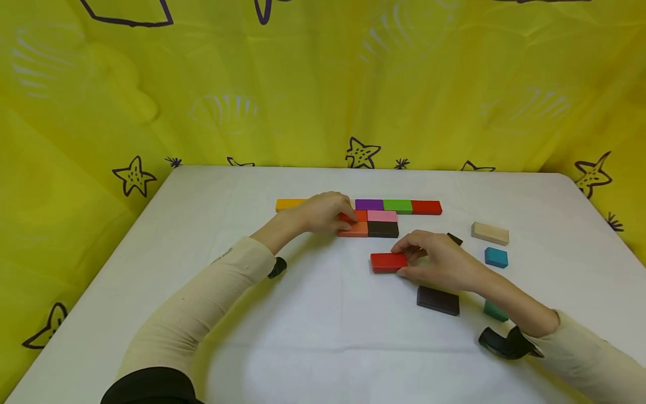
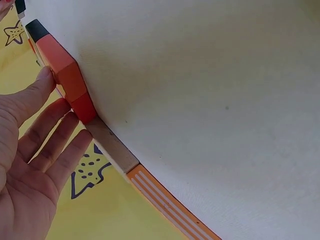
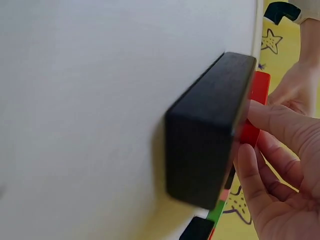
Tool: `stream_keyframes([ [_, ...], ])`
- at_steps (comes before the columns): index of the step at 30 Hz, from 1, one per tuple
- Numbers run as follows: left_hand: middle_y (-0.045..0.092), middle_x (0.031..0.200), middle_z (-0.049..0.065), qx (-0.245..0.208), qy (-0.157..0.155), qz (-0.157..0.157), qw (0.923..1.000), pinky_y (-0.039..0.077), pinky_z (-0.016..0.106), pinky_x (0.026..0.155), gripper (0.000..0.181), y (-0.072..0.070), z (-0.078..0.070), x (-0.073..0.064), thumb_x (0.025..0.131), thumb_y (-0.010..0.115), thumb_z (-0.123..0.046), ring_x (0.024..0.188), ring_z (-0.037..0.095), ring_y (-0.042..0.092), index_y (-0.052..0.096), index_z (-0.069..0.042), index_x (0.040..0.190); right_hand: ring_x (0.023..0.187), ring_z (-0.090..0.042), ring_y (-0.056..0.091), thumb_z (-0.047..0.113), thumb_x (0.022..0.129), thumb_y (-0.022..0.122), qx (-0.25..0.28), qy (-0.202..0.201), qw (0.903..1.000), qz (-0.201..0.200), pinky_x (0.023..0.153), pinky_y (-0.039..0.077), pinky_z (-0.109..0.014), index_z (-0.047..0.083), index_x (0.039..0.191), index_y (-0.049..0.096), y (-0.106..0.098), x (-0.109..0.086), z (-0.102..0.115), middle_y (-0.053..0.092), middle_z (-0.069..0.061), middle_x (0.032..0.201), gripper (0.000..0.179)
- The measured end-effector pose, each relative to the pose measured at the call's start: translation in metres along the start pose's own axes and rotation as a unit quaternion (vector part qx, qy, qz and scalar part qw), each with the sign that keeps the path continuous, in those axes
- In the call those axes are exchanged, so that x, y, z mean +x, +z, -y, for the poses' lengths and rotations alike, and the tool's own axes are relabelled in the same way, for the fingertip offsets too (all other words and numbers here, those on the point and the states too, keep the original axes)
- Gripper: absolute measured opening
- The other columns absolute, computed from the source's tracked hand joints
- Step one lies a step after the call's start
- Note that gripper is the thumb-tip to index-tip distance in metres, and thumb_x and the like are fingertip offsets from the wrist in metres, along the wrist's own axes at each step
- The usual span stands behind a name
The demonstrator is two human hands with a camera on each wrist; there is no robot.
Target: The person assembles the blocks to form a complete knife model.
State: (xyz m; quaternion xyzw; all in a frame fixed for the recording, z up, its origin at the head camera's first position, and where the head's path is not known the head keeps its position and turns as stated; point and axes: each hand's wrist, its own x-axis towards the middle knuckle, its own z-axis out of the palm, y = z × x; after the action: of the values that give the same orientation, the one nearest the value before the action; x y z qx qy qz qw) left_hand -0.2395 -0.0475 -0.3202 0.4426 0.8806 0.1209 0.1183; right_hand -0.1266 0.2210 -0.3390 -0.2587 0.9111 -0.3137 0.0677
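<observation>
My right hand [image 1: 444, 261] pinches a red block [image 1: 387, 262] by its right end, thumb at the near side and fingers at the far side. In the right wrist view part of that red block [image 3: 260, 86] shows behind a large dark block [image 3: 202, 120]. My left hand [image 1: 325, 212] touches the left end of the block rows, its thumb at an orange block [image 1: 353, 229] and a finger on a red-orange block [image 1: 360, 215]. A pink block [image 1: 382, 216] and a black block [image 1: 383, 229] adjoin these on the right.
The back row includes yellow-orange [image 1: 290, 205], purple [image 1: 369, 205], green [image 1: 397, 206] and red [image 1: 426, 207] blocks. At the right lie wooden [image 1: 490, 233], blue [image 1: 496, 257], partly hidden green [image 1: 495, 311] and dark [image 1: 438, 301] blocks. A yellow curtain [image 1: 313, 84] hangs behind the table.
</observation>
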Motion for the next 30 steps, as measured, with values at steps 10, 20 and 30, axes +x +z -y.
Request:
stream_keyframes([
  [10,0.071,0.115,0.01,-0.004,-0.004,0.005,1.0,0.045,0.037,0.103,0.025,-0.001,-0.001,0.0,0.097,0.07,-0.013,0.111,0.026,0.06,0.076,-0.007,0.121,0.093,-0.016,0.063,0.014,0.083,0.086,0.005,-0.002,0.9999,-0.009,0.082,0.056,-0.034,0.007,0.111,0.072,0.009,0.019,0.017,0.07,-0.001,0.103,0.033],
  [20,0.072,0.112,0.009,0.0,0.011,-0.003,0.9999,0.046,0.037,0.101,0.023,-0.001,0.001,0.0,0.096,0.072,-0.012,0.109,0.025,0.061,0.077,-0.006,0.118,0.086,-0.018,0.059,0.011,0.081,0.087,0.004,0.012,0.9999,-0.005,0.079,0.054,-0.031,0.004,0.109,0.072,0.019,0.045,0.026,0.068,-0.002,0.095,0.032],
  [30,0.072,0.114,0.009,-0.001,0.013,-0.005,0.9999,0.045,0.036,0.104,0.022,0.0,0.002,0.0,0.097,0.071,-0.012,0.111,0.025,0.061,0.077,-0.006,0.118,0.081,-0.02,0.058,0.005,0.081,0.085,0.011,-0.003,0.9999,0.001,0.074,0.052,-0.031,0.002,0.104,0.07,0.025,0.06,0.03,0.066,-0.004,0.091,0.027],
])
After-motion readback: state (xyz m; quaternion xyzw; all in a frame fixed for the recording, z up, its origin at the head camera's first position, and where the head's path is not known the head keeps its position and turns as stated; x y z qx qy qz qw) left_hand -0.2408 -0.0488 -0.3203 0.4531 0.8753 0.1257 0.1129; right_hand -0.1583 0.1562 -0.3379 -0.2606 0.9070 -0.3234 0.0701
